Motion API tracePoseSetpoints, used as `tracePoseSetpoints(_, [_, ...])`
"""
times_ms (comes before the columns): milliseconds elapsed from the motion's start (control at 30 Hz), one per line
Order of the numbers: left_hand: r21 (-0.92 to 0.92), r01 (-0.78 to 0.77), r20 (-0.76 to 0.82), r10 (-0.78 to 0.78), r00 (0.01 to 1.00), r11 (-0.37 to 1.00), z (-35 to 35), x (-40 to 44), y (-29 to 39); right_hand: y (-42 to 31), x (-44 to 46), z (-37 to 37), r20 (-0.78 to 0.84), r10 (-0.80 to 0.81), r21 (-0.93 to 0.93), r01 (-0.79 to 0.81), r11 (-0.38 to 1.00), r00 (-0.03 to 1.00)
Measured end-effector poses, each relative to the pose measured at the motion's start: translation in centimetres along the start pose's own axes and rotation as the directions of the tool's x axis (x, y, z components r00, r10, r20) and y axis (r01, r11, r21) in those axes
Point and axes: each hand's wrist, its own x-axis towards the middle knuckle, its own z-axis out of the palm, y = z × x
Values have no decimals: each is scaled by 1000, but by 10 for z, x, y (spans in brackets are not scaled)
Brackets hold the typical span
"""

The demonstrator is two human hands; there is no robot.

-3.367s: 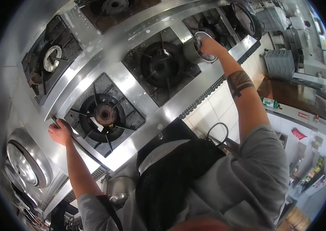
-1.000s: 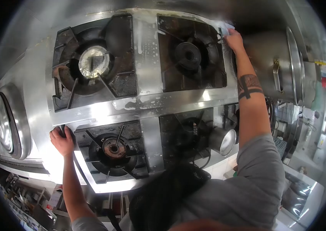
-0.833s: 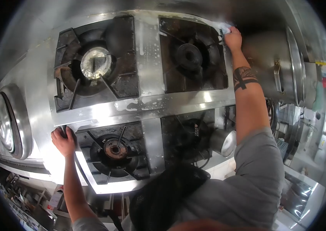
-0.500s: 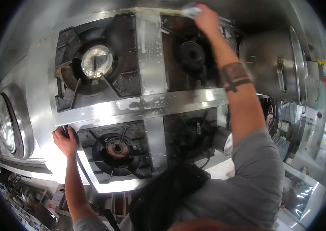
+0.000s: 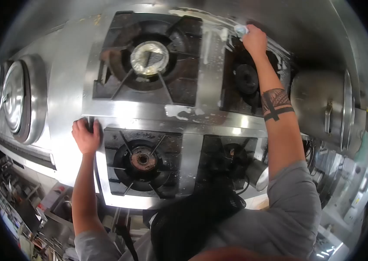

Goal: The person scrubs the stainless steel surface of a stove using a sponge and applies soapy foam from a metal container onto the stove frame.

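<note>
My right hand is closed on a small whitish wad, perhaps a cloth or scouring pad, pressed at the back edge of the stove. Foam streaks lie around it, on the steel strip and along the rear ledge. Below that hand is the back right burner. My left hand grips the stove's left edge, thumb and fingers on either side of a dark gap. Close to it is the front left burner. Foil lines the middle of the back left burner.
A large steel pot stands to the right of the stove. Round metal lids lie on the left counter. A smaller metal pot sits by the front right burner. A steel wall rises behind the stove.
The view has shifted, so the stove appears further right. My right hand, blurred before, now shows clearly at the back edge with the wad. My left hand stays on the stove edge.
</note>
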Motion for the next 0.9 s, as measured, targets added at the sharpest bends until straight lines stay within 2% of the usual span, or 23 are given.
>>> tracePoseSetpoints(67, [-3,12,12,-12,1000,1000,-2,1,0,-55,9,11,-68,16,230,0,973,998])
tracePoseSetpoints(133, [-16,-8,-15,8,1000,1000,1,0,-4,-139,19,14,-115,-65,206,87,975,991])
tracePoseSetpoints(200, [-23,-17,-11,17,1000,1000,-2,1,-4,-203,47,21,16,-12,69,11,998,1000])
tracePoseSetpoints(267, [-23,-24,-9,24,1000,999,-3,1,-5,-260,47,23,-133,-163,233,190,954,978])
tracePoseSetpoints(300, [-52,-31,-49,29,998,998,-4,2,-5,-294,48,22,-133,-178,249,206,946,975])
tracePoseSetpoints(367, [-56,-30,-42,27,999,998,-3,1,-10,-355,47,17,-26,-211,260,210,943,977])
tracePoseSetpoints(433, [-50,-34,-44,32,998,998,-5,2,-12,-395,63,41,-53,-241,238,246,940,969])
tracePoseSetpoints(500, [-74,-21,-29,19,999,997,-6,2,-15,-418,78,60,-161,-300,242,332,912,940])
tracePoseSetpoints(533, [-81,-5,-11,4,1000,997,-8,2,-16,-426,76,50,-108,-375,277,390,878,921])
tracePoseSetpoints(567, [-91,8,7,-8,1000,996,-9,3,-18,-432,71,44,-109,-382,274,397,876,918])
tracePoseSetpoints(633, [-120,19,42,-14,999,993,-10,3,-22,-442,63,49,-108,-514,98,523,846,851])
tracePoseSetpoints(667, [-130,27,54,-20,998,991,-10,2,-24,-447,52,55,-105,-520,88,528,844,848])
tracePoseSetpoints(733, [-147,38,72,-27,997,988,-11,1,-26,-453,17,44,23,-588,128,581,804,808])
tracePoseSetpoints(767, [-149,45,92,-31,995,988,-12,3,-28,-461,-15,19,171,-612,144,595,791,772])
tracePoseSetpoints(833, [-165,49,99,-33,995,985,-13,5,-31,-472,-64,-1,174,-736,73,737,672,654])
tracePoseSetpoints(900, [-198,59,121,-36,992,978,-14,3,-33,-473,-64,5,94,-731,20,732,681,676])
